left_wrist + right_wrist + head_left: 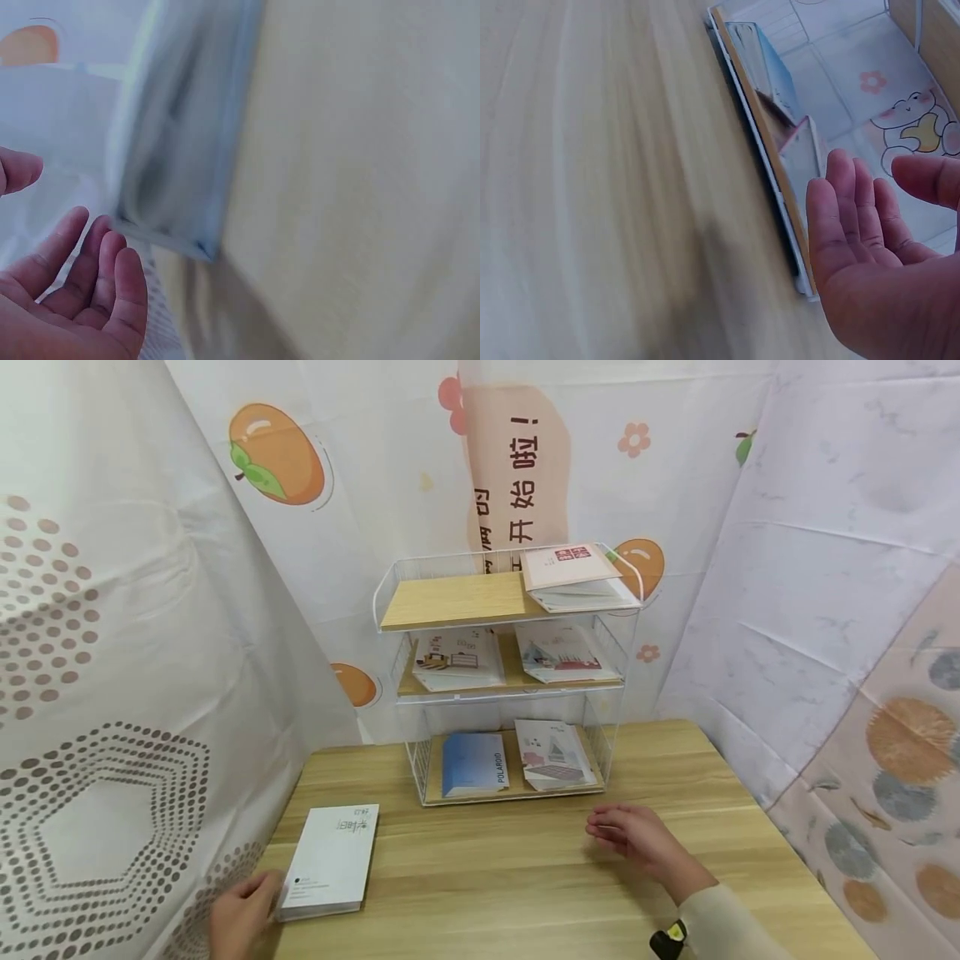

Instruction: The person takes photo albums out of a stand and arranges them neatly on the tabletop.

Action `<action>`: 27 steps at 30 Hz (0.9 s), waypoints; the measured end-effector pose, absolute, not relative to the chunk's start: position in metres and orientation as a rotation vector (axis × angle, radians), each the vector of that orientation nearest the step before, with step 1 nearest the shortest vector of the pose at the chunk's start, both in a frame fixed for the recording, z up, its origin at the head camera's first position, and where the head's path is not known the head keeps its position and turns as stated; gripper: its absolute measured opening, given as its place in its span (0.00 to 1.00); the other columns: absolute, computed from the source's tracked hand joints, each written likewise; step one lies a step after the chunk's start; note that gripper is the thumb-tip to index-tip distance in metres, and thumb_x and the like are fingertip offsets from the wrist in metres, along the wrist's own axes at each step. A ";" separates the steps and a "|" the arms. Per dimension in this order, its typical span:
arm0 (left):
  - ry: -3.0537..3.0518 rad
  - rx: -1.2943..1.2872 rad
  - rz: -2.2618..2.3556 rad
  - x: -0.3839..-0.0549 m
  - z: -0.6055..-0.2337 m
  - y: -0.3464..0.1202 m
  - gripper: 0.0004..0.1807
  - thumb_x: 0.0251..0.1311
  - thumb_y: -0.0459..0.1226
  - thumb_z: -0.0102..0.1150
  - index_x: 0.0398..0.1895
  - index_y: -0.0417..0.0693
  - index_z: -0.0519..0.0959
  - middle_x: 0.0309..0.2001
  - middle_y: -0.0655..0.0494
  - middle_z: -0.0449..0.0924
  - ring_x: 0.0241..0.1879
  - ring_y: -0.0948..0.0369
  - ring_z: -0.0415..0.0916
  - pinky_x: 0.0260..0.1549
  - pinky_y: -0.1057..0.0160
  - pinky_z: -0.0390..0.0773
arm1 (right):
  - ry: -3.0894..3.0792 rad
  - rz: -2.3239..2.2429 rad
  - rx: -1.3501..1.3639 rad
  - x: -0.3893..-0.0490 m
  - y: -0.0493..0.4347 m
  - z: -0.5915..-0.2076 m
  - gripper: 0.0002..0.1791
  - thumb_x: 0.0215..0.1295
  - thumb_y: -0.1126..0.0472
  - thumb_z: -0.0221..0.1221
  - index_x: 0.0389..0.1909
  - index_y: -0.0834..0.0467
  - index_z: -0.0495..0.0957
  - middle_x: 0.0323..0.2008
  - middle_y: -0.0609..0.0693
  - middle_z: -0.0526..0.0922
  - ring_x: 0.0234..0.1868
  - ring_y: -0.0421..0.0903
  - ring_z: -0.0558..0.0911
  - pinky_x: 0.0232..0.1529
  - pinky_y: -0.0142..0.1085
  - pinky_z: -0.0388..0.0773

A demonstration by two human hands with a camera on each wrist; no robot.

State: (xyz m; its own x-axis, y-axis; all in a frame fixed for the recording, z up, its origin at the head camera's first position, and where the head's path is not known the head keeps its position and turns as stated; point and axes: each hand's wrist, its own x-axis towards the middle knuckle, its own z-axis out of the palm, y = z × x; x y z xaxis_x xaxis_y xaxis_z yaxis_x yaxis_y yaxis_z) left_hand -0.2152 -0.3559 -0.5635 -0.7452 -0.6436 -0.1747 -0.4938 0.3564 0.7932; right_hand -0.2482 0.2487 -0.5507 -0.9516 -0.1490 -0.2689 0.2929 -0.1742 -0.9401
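A thick white notebook-like block (pixel 330 860) with dark lettering lies on the table at the left. Close by its near left corner is my left hand (pixel 243 912). In the left wrist view the thumb stands apart from the slightly bent fingers (pixel 129 289), and the fingertips are at the block's corner; whether they touch is unclear. My right hand (pixel 637 837) hovers around the table in front of the rack's right side, holding nothing. Its fingers (pixel 826 217) are loosely extended in the right wrist view. Facing me is a three-tier white wire rack (pixel 510 695) with wooden shelves.
On the top shelf lies a pink-covered notebook (pixel 573 577). The middle shelf carries two illustrated notebooks (pixel 459 662), and the bottom one a blue notebook (pixel 476 764) beside a pale illustrated notebook (pixel 551 756). Patterned cloth (pixel 97 693) hangs round the wooden table (pixel 480 877).
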 end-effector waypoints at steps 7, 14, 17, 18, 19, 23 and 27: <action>-2.492 0.869 -1.277 -0.223 -0.545 -0.344 0.36 0.50 0.63 0.61 0.52 0.45 0.80 0.51 0.45 0.80 0.45 0.57 0.72 0.31 0.69 0.70 | 1.888 -2.144 0.099 -0.250 0.260 -0.525 0.21 0.70 0.62 0.50 0.57 0.72 0.65 0.43 0.53 0.83 0.48 0.49 0.82 0.51 0.42 0.80; -2.565 0.700 -1.238 -0.235 -0.516 -0.322 0.35 0.50 0.65 0.60 0.51 0.49 0.80 0.50 0.49 0.80 0.47 0.57 0.74 0.30 0.69 0.73 | 1.978 -2.100 0.057 -0.256 0.264 -0.502 0.23 0.71 0.60 0.50 0.58 0.72 0.64 0.42 0.53 0.83 0.47 0.49 0.83 0.52 0.43 0.80; -2.586 0.638 -1.262 -0.241 -0.502 -0.311 0.36 0.49 0.65 0.60 0.53 0.50 0.79 0.51 0.51 0.78 0.49 0.57 0.73 0.33 0.68 0.74 | 2.006 -2.086 0.057 -0.257 0.264 -0.496 0.23 0.70 0.61 0.51 0.58 0.72 0.63 0.42 0.53 0.83 0.46 0.48 0.83 0.52 0.44 0.79; -2.587 0.614 -1.274 -0.243 -0.497 -0.307 0.35 0.49 0.64 0.61 0.53 0.50 0.79 0.52 0.50 0.78 0.49 0.57 0.73 0.33 0.67 0.75 | 2.013 -2.084 0.055 -0.257 0.264 -0.494 0.23 0.69 0.61 0.51 0.59 0.72 0.63 0.42 0.53 0.83 0.46 0.48 0.83 0.52 0.44 0.79; -2.595 0.597 -1.272 -0.245 -0.492 -0.304 0.35 0.49 0.65 0.61 0.54 0.51 0.78 0.52 0.51 0.78 0.49 0.57 0.73 0.34 0.66 0.75 | 2.023 -2.079 0.047 -0.258 0.264 -0.491 0.24 0.69 0.61 0.51 0.59 0.73 0.63 0.42 0.53 0.83 0.46 0.47 0.83 0.52 0.44 0.79; -2.610 0.476 -1.260 -0.251 -0.475 -0.292 0.33 0.51 0.63 0.60 0.53 0.53 0.78 0.52 0.53 0.78 0.49 0.57 0.74 0.36 0.64 0.76 | 2.040 -2.091 0.037 -0.260 0.264 -0.481 0.24 0.69 0.60 0.52 0.59 0.73 0.63 0.42 0.54 0.83 0.45 0.48 0.83 0.53 0.46 0.79; -2.620 0.321 -1.253 -0.256 -0.459 -0.277 0.29 0.54 0.61 0.60 0.53 0.54 0.78 0.50 0.54 0.79 0.46 0.58 0.75 0.36 0.65 0.76 | 2.065 -2.085 0.036 -0.261 0.267 -0.471 0.24 0.70 0.59 0.51 0.59 0.72 0.63 0.42 0.54 0.82 0.46 0.49 0.83 0.54 0.47 0.78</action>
